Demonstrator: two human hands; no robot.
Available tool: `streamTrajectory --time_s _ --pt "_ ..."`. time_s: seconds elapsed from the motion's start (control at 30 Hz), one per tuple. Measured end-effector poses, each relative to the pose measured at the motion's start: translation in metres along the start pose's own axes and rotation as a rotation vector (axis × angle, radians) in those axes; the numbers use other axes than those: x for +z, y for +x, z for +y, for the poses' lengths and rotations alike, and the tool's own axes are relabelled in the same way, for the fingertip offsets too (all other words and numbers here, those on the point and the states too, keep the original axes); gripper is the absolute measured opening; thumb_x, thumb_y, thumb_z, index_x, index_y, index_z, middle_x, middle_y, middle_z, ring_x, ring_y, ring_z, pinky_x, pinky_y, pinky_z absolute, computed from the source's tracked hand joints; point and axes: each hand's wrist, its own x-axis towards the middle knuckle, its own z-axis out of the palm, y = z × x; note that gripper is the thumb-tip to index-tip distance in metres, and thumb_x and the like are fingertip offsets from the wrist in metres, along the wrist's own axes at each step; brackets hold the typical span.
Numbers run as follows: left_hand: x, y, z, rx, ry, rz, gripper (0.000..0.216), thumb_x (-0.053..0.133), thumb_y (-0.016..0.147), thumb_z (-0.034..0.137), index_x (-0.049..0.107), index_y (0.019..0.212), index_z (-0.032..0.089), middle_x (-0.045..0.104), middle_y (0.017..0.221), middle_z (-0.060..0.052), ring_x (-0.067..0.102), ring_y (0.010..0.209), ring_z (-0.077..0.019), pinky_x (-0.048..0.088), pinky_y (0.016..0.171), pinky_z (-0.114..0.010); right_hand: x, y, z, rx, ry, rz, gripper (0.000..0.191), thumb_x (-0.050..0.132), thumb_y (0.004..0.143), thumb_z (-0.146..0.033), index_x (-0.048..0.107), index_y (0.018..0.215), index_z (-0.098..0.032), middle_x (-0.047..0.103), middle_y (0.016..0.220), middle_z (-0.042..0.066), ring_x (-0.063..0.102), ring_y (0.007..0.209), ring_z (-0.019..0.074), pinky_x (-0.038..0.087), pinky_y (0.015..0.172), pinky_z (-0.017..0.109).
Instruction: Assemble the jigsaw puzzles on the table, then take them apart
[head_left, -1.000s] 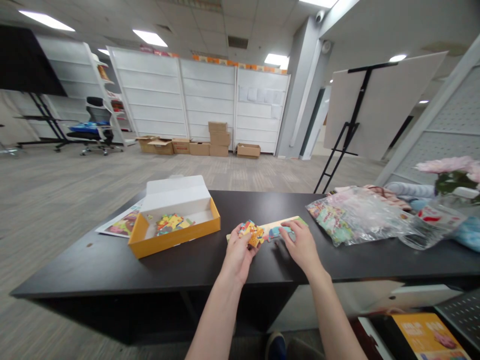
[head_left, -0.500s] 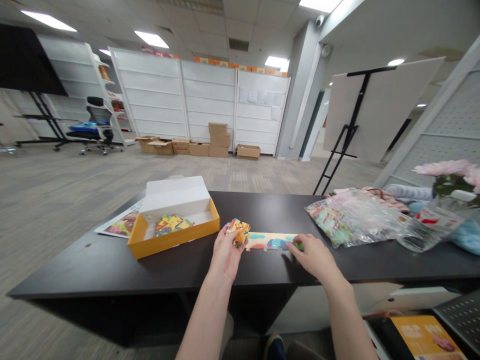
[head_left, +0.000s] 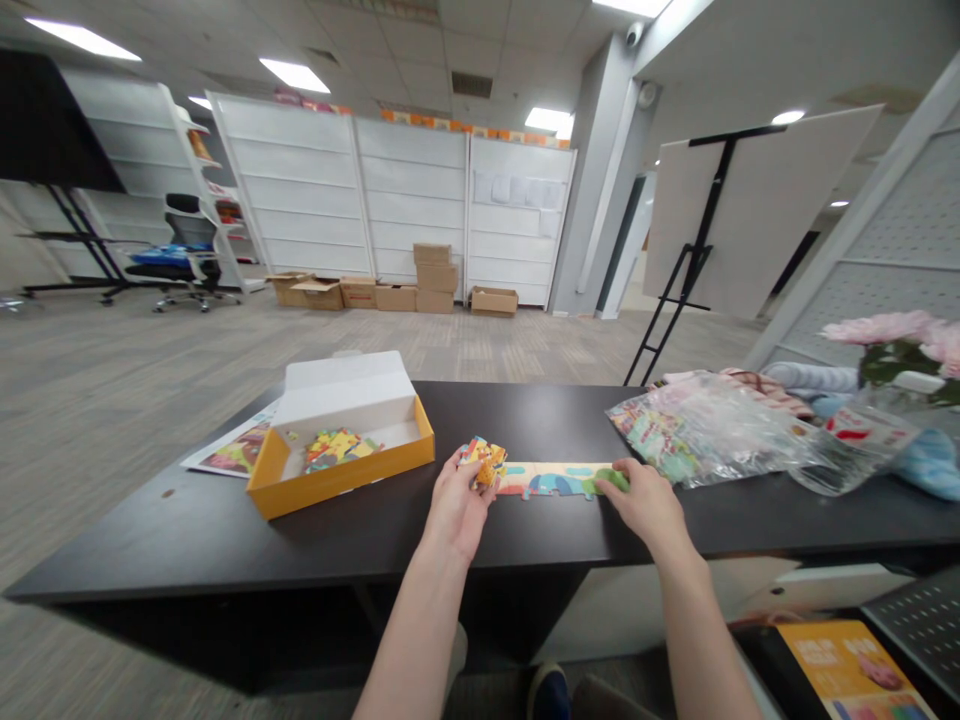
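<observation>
A strip of joined jigsaw puzzle pieces (head_left: 555, 482) lies flat on the black table, with a blue shape in its middle and a pale upper edge. My left hand (head_left: 459, 505) is closed around a small bunch of loose puzzle pieces (head_left: 487, 460), mostly yellow and orange, just over the strip's left end. At the right end, the thumb and fingers of my right hand (head_left: 649, 500) grip a green puzzle piece (head_left: 611, 480). It lies against the strip; whether it is locked in, I cannot tell. My fingers partly cover it.
Left of my hands, an open yellow box (head_left: 349, 478) holds more puzzle pieces (head_left: 339, 448), beside a printed picture sheet (head_left: 232, 445). To the right lie clear plastic bags (head_left: 712, 430) and pink flowers (head_left: 885, 332). The black table's (head_left: 300, 555) front edge runs below my wrists.
My right hand has moved a little to the right, and more of the green piece shows at the strip's end. My left hand keeps its bunch, shifted slightly. The view has moved slightly.
</observation>
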Motion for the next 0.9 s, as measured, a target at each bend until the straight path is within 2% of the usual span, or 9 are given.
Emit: streamTrajectory --time_s 0.1,0.17,0.3,0.4,0.57,0.7,0.8,0.9 --pt "-0.001 0.0 0.001 -0.004 -0.009 -0.011 0.03 0.055 0.087 -0.002 0.057 0.106 0.02 0.07 0.101 -0.009 0.071 0.079 -0.017 0.059 0.069 -0.03 0.007 0.009 0.01 0.017 0.252 0.062 0.039 0.064 0.078 -0.04 0.067 0.108 -0.015 0.069 0.101 0.015 0.067 0.094 0.0298 0.051 0.084 0.042" --pt "-0.002 0.001 0.002 -0.01 -0.011 -0.013 0.03 0.055 0.087 -0.002 0.058 0.107 0.02 0.07 0.101 -0.009 0.071 0.079 -0.0174 0.06 0.07 -0.031 0.011 0.014 0.014 0.044 0.45 0.101 0.046 0.067 0.072 -0.04 0.065 0.111 -0.015 0.068 0.102 0.012 0.068 0.089 0.0266 0.053 0.084 0.041" --pt "-0.003 0.002 0.001 -0.015 -0.012 -0.02 0.031 0.057 0.085 -0.001 0.058 0.107 0.021 0.07 0.101 -0.008 0.071 0.079 -0.0174 0.06 0.071 -0.032 0.013 0.016 0.013 0.1 0.713 0.17 0.055 0.068 0.073 -0.047 0.063 0.118 -0.016 0.067 0.105 0.012 0.068 0.085 0.0243 0.056 0.081 0.04" --pt "-0.003 0.003 0.001 -0.02 0.006 -0.024 0.031 0.057 0.085 0.0 0.057 0.108 0.021 0.07 0.101 -0.008 0.07 0.078 -0.0174 0.061 0.07 -0.033 0.014 0.016 0.008 0.082 0.813 0.21 0.05 0.068 0.074 -0.045 0.065 0.115 -0.015 0.068 0.105 0.012 0.067 0.091 0.0252 0.055 0.086 0.041" --pt "-0.004 0.002 0.001 -0.015 0.023 -0.039 0.03 0.056 0.085 0.001 0.056 0.108 0.021 0.069 0.101 -0.009 0.07 0.078 -0.018 0.061 0.068 -0.033 0.019 0.019 0.008 0.067 0.993 0.119 0.043 0.07 0.073 -0.044 0.068 0.105 -0.015 0.071 0.092 0.009 0.067 0.081 0.0226 0.056 0.078 0.038" --pt "-0.005 0.004 0.002 -0.029 0.023 -0.036 0.031 0.056 0.085 0.001 0.056 0.109 0.021 0.069 0.101 -0.009 0.07 0.078 -0.018 0.061 0.07 -0.034 0.02 0.022 0.015 0.125 1.004 0.233 0.038 0.071 0.071 -0.047 0.067 0.094 -0.017 0.072 0.088 0.008 0.067 0.08 0.0222 0.056 0.075 0.036" --pt "-0.004 0.004 0.002 -0.027 0.03 -0.034 0.03 0.056 0.085 0.002 0.056 0.109 0.021 0.069 0.102 -0.009 0.07 0.079 -0.0181 0.061 0.07 -0.035 0.015 0.021 0.015 0.196 0.955 0.341 0.039 0.074 0.071 -0.05 0.066 0.092 -0.018 0.072 0.089 0.008 0.067 0.08 0.0218 0.056 0.075 0.036" --pt "-0.002 0.002 0.001 -0.004 0.048 -0.028 0.03 0.059 0.085 0.003 0.057 0.109 0.022 0.07 0.105 -0.009 0.07 0.081 -0.0178 0.06 0.07 -0.033 0.007 0.017 0.004 0.2 1.036 0.345 0.046 0.078 0.07 -0.053 0.065 0.098 -0.018 0.072 0.09 0.007 0.068 0.079 0.0211 0.056 0.07 0.033"
